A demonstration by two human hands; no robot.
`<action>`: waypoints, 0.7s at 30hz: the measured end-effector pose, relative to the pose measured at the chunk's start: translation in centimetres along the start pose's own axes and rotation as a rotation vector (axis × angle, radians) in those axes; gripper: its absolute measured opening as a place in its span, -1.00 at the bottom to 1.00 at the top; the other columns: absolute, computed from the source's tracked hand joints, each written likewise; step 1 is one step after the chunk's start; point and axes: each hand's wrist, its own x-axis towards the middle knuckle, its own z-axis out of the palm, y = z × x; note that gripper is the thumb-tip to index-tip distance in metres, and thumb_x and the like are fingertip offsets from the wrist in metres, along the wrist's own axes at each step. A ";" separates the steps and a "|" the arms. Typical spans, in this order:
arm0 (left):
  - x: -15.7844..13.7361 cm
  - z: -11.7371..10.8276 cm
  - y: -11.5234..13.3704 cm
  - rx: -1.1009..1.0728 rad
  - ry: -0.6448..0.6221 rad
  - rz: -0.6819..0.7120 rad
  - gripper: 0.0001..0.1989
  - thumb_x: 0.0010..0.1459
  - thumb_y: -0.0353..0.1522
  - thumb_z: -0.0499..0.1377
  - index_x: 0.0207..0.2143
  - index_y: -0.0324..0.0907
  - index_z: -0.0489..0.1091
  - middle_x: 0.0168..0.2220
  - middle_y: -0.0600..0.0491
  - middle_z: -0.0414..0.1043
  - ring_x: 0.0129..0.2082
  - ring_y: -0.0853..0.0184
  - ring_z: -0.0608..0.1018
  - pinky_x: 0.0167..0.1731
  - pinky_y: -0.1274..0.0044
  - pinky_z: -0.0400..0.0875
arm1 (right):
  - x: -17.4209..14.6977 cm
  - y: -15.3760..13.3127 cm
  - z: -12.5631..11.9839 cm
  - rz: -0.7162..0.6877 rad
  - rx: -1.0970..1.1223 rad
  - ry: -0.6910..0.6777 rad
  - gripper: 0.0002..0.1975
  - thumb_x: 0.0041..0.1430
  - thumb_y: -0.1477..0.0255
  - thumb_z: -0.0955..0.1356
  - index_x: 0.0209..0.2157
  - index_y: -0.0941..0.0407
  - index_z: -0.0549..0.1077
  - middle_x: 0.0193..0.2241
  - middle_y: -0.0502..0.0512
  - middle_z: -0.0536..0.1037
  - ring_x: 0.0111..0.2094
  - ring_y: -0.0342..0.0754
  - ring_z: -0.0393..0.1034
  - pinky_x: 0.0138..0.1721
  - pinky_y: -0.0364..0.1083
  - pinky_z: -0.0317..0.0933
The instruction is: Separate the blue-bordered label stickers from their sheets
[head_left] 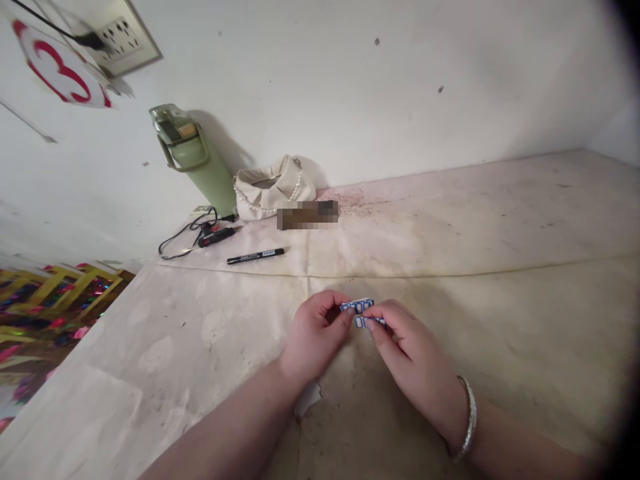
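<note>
My left hand [320,333] pinches a small white strip with blue-edged boxes [357,306] between thumb and forefinger. A second, similar blue-and-white strip [361,323] is pinched in my right hand [405,340], just below and to the right of the first. The two pieces are close together above the table; whether they are joined cannot be made out. The fingertips cover part of both, and what is printed on them is too small to read. A white scrap of paper [309,399] lies beneath my left wrist. A silvery bangle [469,417] circles my right wrist.
Beyond my hands on the covered table [500,320] lie a black marker [255,256] and a black-handled tool with a cord [215,235]. A green bottle [207,167] and a cream handbag [273,187] stand by the wall, near a blurred-out item [307,215].
</note>
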 end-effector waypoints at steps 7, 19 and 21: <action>-0.1 -0.1 -0.2 -0.009 -0.023 0.019 -0.89 0.13 -0.34 0.13 -0.35 -0.20 0.41 -0.41 0.04 0.45 -0.39 0.37 0.45 -0.37 0.56 0.33 | 0.0 0.3 0.3 0.097 0.011 0.002 -0.91 0.18 0.48 0.23 -0.30 0.08 0.35 -0.32 0.06 0.46 -0.32 -0.05 0.37 -0.28 -0.04 0.27; -0.2 -0.1 0.0 -0.043 -0.071 0.047 -0.90 0.10 -0.41 0.16 -0.31 -0.21 0.45 -0.39 0.03 0.46 -0.39 0.37 0.45 -0.38 0.57 0.32 | 0.3 0.2 0.1 0.101 0.079 0.060 -0.94 0.14 0.46 0.27 -0.41 0.06 0.34 -0.28 0.06 0.47 -0.19 -0.02 0.37 -0.17 -0.02 0.26; -0.2 -0.1 -0.1 -0.017 -0.073 0.051 -0.89 0.10 -0.42 0.15 -0.30 -0.19 0.46 -0.37 0.03 0.47 -0.37 0.36 0.45 -0.36 0.56 0.33 | 0.3 0.1 0.1 0.113 0.099 0.048 -0.95 0.14 0.45 0.26 -0.39 0.06 0.35 -0.35 0.04 0.47 -0.29 -0.05 0.38 -0.23 -0.04 0.26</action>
